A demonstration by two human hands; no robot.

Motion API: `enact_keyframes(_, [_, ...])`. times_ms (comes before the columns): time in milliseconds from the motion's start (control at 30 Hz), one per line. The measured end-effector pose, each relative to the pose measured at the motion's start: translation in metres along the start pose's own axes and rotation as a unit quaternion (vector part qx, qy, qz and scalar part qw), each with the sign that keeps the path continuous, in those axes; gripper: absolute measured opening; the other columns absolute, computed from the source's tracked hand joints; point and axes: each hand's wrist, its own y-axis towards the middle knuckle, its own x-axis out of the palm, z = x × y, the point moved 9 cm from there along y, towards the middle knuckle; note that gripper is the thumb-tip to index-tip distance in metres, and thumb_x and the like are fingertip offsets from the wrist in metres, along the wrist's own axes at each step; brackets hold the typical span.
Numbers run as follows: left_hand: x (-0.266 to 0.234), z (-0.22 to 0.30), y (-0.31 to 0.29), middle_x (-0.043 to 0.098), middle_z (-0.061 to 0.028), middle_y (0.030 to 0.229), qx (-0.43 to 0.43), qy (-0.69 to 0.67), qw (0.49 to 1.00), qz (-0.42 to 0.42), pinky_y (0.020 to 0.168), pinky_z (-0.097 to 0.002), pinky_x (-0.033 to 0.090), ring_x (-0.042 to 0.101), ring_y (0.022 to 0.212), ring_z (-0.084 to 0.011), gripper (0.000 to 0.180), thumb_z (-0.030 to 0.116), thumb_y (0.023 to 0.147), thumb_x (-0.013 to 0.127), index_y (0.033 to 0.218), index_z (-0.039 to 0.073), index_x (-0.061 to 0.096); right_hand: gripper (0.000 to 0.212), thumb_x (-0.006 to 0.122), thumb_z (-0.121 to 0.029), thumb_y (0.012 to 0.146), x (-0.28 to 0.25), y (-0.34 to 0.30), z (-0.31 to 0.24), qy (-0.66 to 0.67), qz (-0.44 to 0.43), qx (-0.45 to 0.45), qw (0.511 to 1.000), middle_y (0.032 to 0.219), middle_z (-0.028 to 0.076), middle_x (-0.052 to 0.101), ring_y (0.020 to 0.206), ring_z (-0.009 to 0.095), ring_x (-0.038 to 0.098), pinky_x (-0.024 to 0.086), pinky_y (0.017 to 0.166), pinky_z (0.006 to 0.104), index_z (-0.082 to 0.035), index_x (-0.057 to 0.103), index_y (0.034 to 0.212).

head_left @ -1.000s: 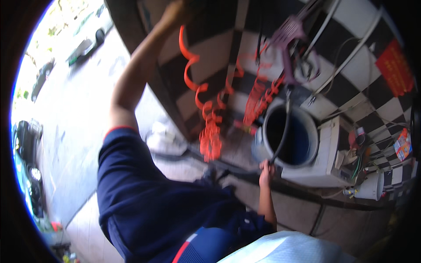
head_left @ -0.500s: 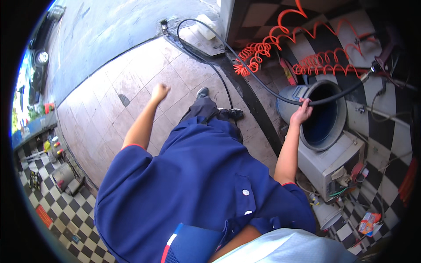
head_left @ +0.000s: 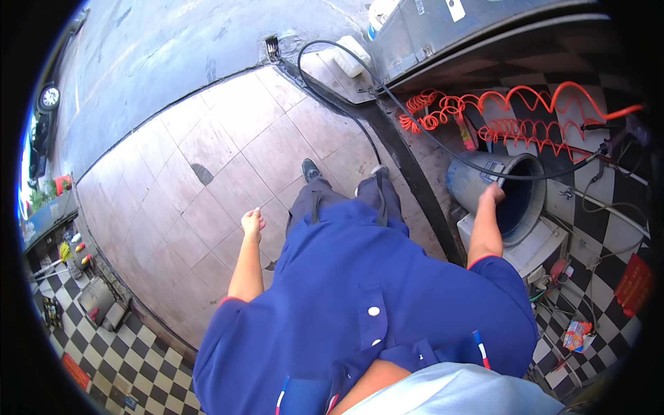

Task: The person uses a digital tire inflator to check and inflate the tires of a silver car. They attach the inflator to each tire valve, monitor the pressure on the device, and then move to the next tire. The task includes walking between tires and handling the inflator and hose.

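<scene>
My right hand (head_left: 492, 195) is at the rim of a grey round drum (head_left: 470, 181) that is tilted with its dark blue mouth facing right. Just above the fingertips, a black hose (head_left: 456, 155) crosses in front of the drum's mouth. The fingers are partly hidden, so I cannot tell whether they touch the hose or the drum. My left hand (head_left: 253, 222) hangs over the tiled floor with its fingers curled and nothing visible in it. The hose loops from the wall at the right, out past a white jug (head_left: 351, 57), and back toward my feet.
Coiled orange air hoses (head_left: 512, 131) hang along the checkered wall at right. Under the drum stands a pale box (head_left: 531, 243). A dark floor channel (head_left: 415, 187) runs beside my right shoe (head_left: 380, 171). Tools and a cylinder (head_left: 97, 299) lie at far left; a car (head_left: 47, 104) is outside.
My right hand held the black hose before; now it is lower, at the drum's rim. My left hand has come down and back toward my body. My view has shifted and my feet have moved.
</scene>
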Motion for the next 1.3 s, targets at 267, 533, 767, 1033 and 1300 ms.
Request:
enact_keyframes(267, [-0.026, 0.099, 0.040, 0.064, -0.0038, 0.091, 0.011, -0.032, 0.999, 0.003, 0.065, -0.0294, 0.052, 0.061, 0.079, -0.0142, 0.028, 0.029, 0.094, 0.064, 0.108, 0.006, 0.061, 0.016, 0.066, -0.019, 0.089, 0.348, -0.305, -0.034, -0.017, -0.532, 0.065, 0.844, 0.078, 0.001, 0.065, 0.063, 0.011, 0.062, 0.050, 0.052, 0.0245, -0.007, 0.065, 0.099])
enact_keyframes(533, [-0.039, 0.012, -0.010, 0.055, -0.0026, 0.064, -0.187, 0.033, 0.980, 0.060, 0.045, -0.0289, 0.043, 0.051, 0.052, -0.0142, 0.022, 0.025, 0.092, 0.065, 0.082, 0.007, 0.059, 0.032, 0.061, -0.025, 0.086, 0.766, -0.444, -0.167, -0.248, -0.416, -0.365, 0.795, 0.108, 0.015, 0.066, 0.103, 0.035, 0.062, 0.049, 0.086, 0.0458, -0.005, 0.061, 0.111])
enact_keyframes(767, [-0.001, 0.006, -0.018, 0.064, -0.0065, 0.075, -0.323, 0.134, 0.935, 0.061, 0.053, -0.0282, 0.051, 0.061, 0.063, -0.0152, 0.024, 0.023, 0.095, 0.062, 0.098, 0.000, 0.064, 0.035, 0.048, -0.020, 0.090, 0.915, -0.444, -0.138, -0.467, -0.453, -0.328, 0.685, 0.130, 0.018, 0.059, 0.123, 0.033, 0.055, 0.038, 0.102, 0.0493, -0.007, 0.059, 0.120])
enact_keyframes(1033, [0.027, 0.078, 0.052, 0.065, -0.0065, 0.088, -0.166, 0.031, 0.985, 0.037, 0.063, -0.0274, 0.054, 0.064, 0.078, -0.0149, 0.022, 0.021, 0.096, 0.062, 0.104, 0.000, 0.062, 0.020, 0.058, -0.020, 0.083, 0.831, -0.489, -0.260, -0.262, -0.306, -0.629, 0.665, 0.100, 0.014, 0.063, 0.103, 0.032, 0.059, 0.041, 0.092, 0.0447, -0.011, 0.061, 0.100])
enact_keyframes(1300, [0.172, 0.360, 0.031, 0.063, -0.0139, 0.103, 0.411, 0.233, 0.880, -0.045, 0.084, -0.0338, 0.049, 0.061, 0.094, -0.0238, 0.028, 0.017, 0.090, 0.069, 0.109, -0.002, 0.061, 0.010, 0.055, -0.013, 0.080, 0.454, -0.601, -0.405, -0.038, -0.214, -0.850, 0.480, 0.091, 0.004, 0.060, 0.098, 0.023, 0.056, 0.038, 0.099, 0.0379, -0.012, 0.063, 0.086])
